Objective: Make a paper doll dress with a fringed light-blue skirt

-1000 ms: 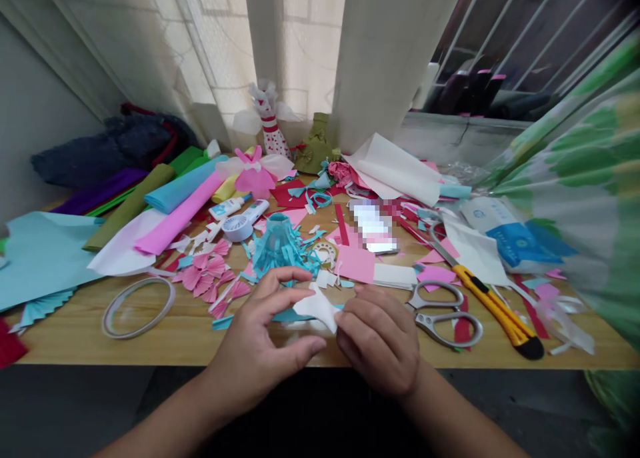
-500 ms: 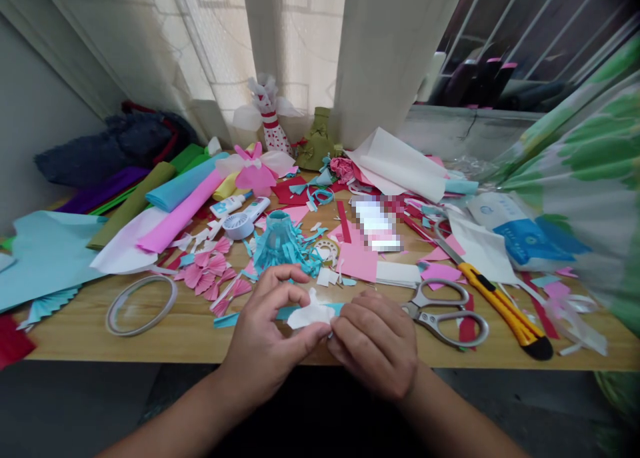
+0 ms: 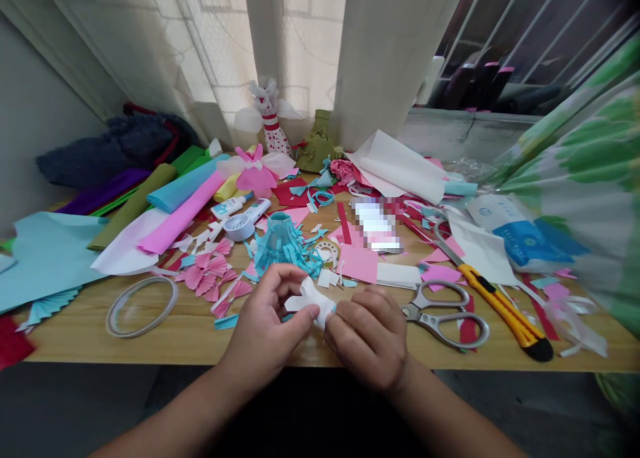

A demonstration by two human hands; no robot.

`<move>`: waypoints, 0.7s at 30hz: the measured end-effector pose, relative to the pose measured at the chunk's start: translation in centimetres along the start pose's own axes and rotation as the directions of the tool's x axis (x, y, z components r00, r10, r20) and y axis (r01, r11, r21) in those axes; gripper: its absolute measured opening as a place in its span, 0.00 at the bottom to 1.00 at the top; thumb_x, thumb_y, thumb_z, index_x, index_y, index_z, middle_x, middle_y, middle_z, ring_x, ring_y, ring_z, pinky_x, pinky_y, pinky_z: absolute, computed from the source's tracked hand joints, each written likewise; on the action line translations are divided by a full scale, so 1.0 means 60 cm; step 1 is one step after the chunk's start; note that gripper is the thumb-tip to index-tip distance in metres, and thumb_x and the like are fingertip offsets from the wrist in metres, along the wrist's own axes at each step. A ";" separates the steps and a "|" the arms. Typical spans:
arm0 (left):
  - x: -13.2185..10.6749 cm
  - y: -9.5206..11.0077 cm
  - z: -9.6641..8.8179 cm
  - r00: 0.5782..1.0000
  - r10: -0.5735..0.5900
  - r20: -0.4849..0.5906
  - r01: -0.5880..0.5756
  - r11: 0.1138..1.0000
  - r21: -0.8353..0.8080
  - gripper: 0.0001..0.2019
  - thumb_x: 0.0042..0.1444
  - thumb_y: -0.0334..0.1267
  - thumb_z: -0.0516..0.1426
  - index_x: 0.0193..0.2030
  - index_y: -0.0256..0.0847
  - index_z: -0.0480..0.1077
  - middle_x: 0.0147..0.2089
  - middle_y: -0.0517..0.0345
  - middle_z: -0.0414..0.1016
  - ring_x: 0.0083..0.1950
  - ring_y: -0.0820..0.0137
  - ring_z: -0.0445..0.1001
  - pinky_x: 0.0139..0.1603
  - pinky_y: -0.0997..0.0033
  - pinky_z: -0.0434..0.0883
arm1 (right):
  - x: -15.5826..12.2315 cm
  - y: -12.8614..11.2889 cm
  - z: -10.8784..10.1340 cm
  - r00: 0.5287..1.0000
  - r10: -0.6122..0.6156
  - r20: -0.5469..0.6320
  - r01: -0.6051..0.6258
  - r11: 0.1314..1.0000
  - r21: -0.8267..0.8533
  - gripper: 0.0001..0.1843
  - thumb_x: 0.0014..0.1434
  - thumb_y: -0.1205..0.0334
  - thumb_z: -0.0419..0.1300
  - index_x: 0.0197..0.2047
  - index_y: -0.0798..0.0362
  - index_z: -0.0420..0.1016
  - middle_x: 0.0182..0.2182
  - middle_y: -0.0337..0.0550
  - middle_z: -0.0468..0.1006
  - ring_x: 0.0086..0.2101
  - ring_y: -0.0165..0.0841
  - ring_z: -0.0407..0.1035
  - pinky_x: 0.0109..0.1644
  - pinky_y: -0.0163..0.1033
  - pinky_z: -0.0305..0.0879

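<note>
Between my hands, above the table's front part, is a small piece of white paper (image 3: 311, 299) with flared, petal-like ends. My left hand (image 3: 273, 321) pinches it between thumb and fingers. My right hand (image 3: 370, 335) is closed on the paper's lower right end, and its curled fingers hide that part. A blue paper strip (image 3: 227, 322) lies on the table, partly behind my left hand. Just beyond my hands stands a blue fringed paper dress shape (image 3: 279, 241). Silver-handled scissors (image 3: 440, 311) lie to the right of my right hand.
A tape roll (image 3: 143, 306) lies at left, near pink pleated paper pieces (image 3: 213, 271). A yellow utility knife (image 3: 505, 311) lies at right. Behind are a blurred phone (image 3: 376, 225), a glue bottle (image 3: 230, 206), a small fan (image 3: 239, 226) and rolled crepe paper (image 3: 183, 211).
The white paper has turned in my fingers, and its flared end now tilts up to the left. My right hand has shifted slightly left, closer to my left hand.
</note>
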State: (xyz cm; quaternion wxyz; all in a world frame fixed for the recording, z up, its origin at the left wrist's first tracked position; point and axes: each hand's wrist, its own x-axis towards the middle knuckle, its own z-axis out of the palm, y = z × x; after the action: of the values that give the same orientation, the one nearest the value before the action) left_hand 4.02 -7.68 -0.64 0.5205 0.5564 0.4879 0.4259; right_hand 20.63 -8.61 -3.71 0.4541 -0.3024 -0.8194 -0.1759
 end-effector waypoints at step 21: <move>0.013 -0.004 -0.011 0.990 0.066 0.127 -0.057 0.996 -0.073 0.18 0.51 0.31 0.58 0.47 0.44 0.59 0.38 0.59 0.71 0.39 0.71 0.72 0.41 0.71 0.68 | 0.020 -0.011 0.014 0.615 0.727 0.305 -0.708 0.338 0.620 0.07 0.50 0.70 0.62 0.35 0.52 0.72 0.24 0.37 0.75 0.22 0.27 0.69 0.25 0.31 0.69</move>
State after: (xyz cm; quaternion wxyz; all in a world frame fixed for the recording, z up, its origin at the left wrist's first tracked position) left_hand 3.48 -6.78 -0.81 0.5565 0.5792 0.4208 0.4215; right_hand 19.15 -8.24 -3.16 0.5718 -0.4355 -0.5968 0.3565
